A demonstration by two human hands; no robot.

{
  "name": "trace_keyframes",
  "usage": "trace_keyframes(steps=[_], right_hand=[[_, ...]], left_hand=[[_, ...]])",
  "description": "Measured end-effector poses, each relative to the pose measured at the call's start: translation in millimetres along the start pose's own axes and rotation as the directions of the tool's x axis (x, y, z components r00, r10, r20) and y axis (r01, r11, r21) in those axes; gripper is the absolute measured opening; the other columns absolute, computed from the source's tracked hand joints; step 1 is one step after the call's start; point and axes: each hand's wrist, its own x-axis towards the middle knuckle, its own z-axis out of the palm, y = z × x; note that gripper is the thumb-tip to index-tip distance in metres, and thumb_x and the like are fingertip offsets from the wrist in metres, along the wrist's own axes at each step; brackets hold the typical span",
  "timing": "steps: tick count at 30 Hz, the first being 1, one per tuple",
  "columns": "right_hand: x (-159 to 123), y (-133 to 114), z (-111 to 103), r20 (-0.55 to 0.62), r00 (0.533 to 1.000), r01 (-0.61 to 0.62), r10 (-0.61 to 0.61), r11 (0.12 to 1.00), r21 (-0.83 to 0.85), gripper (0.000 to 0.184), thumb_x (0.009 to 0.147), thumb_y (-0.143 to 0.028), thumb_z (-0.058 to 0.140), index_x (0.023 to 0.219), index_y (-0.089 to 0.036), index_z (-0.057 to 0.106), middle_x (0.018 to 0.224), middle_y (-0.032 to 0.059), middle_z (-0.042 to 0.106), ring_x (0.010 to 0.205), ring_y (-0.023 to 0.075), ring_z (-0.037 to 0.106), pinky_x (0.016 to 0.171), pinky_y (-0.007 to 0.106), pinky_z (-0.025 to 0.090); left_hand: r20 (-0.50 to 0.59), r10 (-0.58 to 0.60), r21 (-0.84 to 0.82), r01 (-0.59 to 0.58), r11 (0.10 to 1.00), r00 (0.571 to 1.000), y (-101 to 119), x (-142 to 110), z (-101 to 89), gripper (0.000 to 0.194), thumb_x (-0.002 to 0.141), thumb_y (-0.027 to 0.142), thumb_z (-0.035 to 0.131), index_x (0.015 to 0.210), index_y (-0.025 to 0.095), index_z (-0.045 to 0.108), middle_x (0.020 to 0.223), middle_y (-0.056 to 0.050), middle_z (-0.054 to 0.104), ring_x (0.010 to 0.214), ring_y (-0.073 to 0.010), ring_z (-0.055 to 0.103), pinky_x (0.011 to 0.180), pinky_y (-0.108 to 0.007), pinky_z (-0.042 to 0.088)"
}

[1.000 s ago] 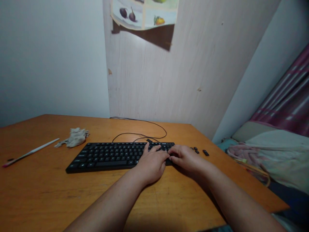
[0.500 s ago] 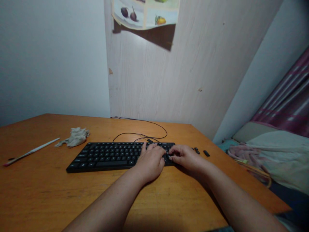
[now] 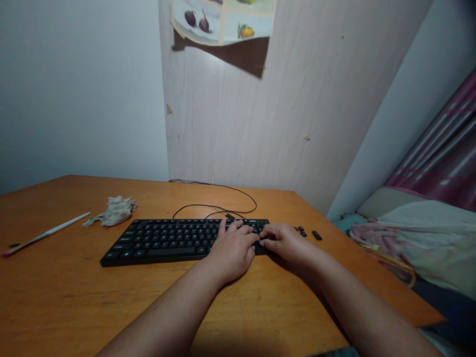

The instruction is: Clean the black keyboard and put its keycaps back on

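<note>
A black computer keyboard (image 3: 168,239) lies on the wooden table. Across its right part rests my left hand (image 3: 235,248), palm down with fingers spread. One of its fingertips reaches close to the fingers of my right hand (image 3: 284,242), which is over the number pad end. The thumb and index finger of my right hand are pinched together at the keys; whatever is between them is too small to make out. Several loose black keycaps (image 3: 317,235) lie on the table just right of the keyboard. My hands hide the keys beneath them.
Behind the keyboard a thin black cable (image 3: 219,185) loops over the table (image 3: 148,307), with a small black piece (image 3: 229,217) near it. At the left are a crumpled grey cloth (image 3: 117,211) and a thin white-handled brush (image 3: 55,229). Bedding (image 3: 416,233) lies beyond the right edge.
A finger of my left hand has stretched slightly right, nearer my right fingertips. My right hand keeps its pinch in nearly the same place. The view has shifted a little.
</note>
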Motion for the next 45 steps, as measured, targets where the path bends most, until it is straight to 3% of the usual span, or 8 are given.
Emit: trace_keyframes(steps=[13,36,45], right_hand=[[-1.3,-4.4,-2.8,0.038,0.999,-0.017,0.016,0.999,0.038,0.015,0.080,-0.014,0.060,0.086,-0.019,0.073,0.080,0.0005,0.072,0.072,0.0144,0.063,0.066,0.024,0.044],[-1.1,-5.6,-3.5,0.032,0.999,-0.037,0.037,0.999,0.019,0.016,0.079,-0.015,0.060,0.086,-0.019,0.073,0.079,0.0008,0.071,0.071,0.0150,0.061,0.065,0.025,0.043],[-4.8,0.2,-14.3,-0.051,0.995,-0.085,0.088,0.995,0.046,0.019,0.083,-0.018,0.053,0.088,-0.019,0.071,0.080,0.0009,0.070,0.074,0.0158,0.062,0.067,0.026,0.045]], left_hand=[[0.006,0.020,0.073,-0.020,0.997,1.000,2.8,-0.3,-1.9,0.038,0.095,0.030,0.045,0.129,0.033,0.061,0.141,-0.006,0.058,0.137,-0.0350,0.042,0.114,-0.070,0.013],[0.064,0.001,0.032,-0.003,0.999,0.998,4.0,-1.4,-3.4,0.035,0.094,0.032,0.047,0.125,0.031,0.064,0.138,-0.006,0.059,0.140,-0.0370,0.038,0.114,-0.071,0.011],[-0.001,0.010,0.012,-0.010,1.000,1.000,-1.6,-5.1,-0.7,0.037,0.092,0.036,0.052,0.128,0.031,0.061,0.139,-0.005,0.058,0.141,-0.0347,0.035,0.117,-0.067,0.009]])
